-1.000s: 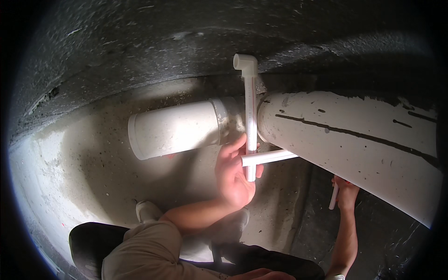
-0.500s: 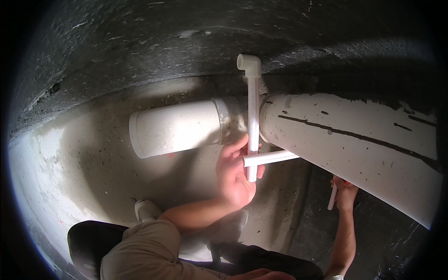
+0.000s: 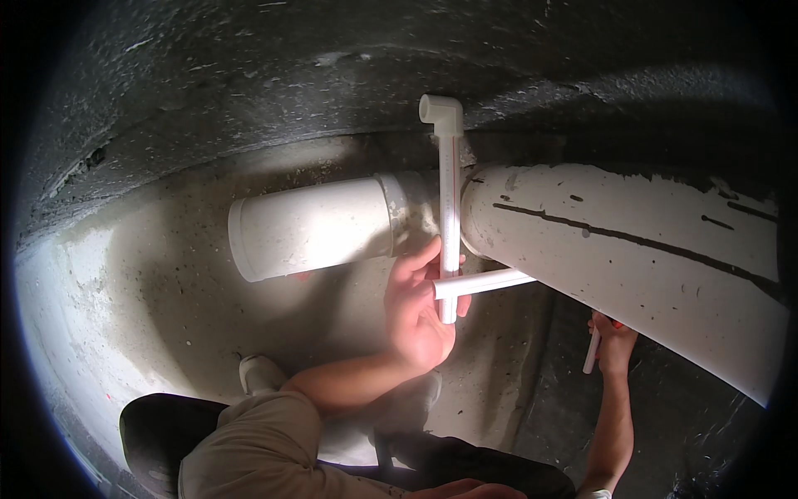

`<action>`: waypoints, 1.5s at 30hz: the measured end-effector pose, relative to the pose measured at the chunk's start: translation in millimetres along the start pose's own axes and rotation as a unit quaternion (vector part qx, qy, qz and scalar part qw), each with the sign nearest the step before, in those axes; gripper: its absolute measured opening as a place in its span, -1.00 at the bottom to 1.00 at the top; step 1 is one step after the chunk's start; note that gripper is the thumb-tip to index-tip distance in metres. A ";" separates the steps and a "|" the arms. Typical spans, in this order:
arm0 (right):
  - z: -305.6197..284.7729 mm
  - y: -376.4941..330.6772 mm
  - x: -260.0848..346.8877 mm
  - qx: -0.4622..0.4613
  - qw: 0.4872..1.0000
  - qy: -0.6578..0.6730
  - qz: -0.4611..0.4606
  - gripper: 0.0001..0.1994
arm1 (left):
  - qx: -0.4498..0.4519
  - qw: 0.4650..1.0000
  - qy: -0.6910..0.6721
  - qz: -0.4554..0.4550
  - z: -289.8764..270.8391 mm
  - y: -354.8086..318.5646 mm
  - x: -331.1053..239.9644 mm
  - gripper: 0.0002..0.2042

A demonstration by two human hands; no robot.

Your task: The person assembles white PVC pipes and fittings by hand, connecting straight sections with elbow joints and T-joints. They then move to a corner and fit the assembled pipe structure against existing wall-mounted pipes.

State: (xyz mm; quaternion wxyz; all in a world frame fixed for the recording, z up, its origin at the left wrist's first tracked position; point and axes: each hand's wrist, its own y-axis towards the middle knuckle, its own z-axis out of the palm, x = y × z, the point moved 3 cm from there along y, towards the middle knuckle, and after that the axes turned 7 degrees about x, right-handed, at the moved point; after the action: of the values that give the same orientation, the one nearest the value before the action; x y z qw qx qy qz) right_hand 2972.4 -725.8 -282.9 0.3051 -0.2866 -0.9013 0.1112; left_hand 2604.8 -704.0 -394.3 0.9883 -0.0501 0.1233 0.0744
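Observation:
My left hand (image 3: pixel 418 320) is wrapped around the lower part of a thin white plastic pipe (image 3: pixel 450 183), which stands upright with a white elbow fitting (image 3: pixel 441 113) on its top end. A second thin white pipe (image 3: pixel 482 283) crosses in front of it at the fingers and runs right, out of sight behind a large pipe. Below that large pipe, my right hand (image 3: pixel 615 341) is closed on something mostly hidden. A short white tube-like piece (image 3: pixel 592 351) sticks out downward from it, and a bit of red shows at the fingers.
The large white pipe (image 3: pixel 632 241), with dark streaks, slants across the right side. A capped white pipe (image 3: pixel 316 229) lies to the left, along the floor (image 3: pixel 208 316). Behind both rises a rough dark wall (image 3: pixel 274 75). A shoe (image 3: pixel 262 374) shows at lower left.

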 end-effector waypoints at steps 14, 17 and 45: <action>-7.0 3.8 -21.2 0.006 0.998 -0.046 -0.046 -0.84 | -0.035 0.998 0.047 0.004 0.4 0.0 2.0 -0.50; -5.7 2.8 -17.5 0.012 0.997 -0.051 -0.053 -0.84 | -0.027 0.998 0.046 0.011 -0.5 0.2 2.9 -0.50; -2.8 2.9 -17.7 0.022 0.997 -0.006 -0.069 -0.83 | -0.016 0.999 0.033 0.007 -3.0 0.1 2.1 -0.51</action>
State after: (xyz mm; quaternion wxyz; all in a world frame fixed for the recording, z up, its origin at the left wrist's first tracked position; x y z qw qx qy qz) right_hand 2986.9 -733.7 -290.4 0.3130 -0.2168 -0.9180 0.1111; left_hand 2606.1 -704.0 -397.7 0.9823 -0.0677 0.1548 0.0813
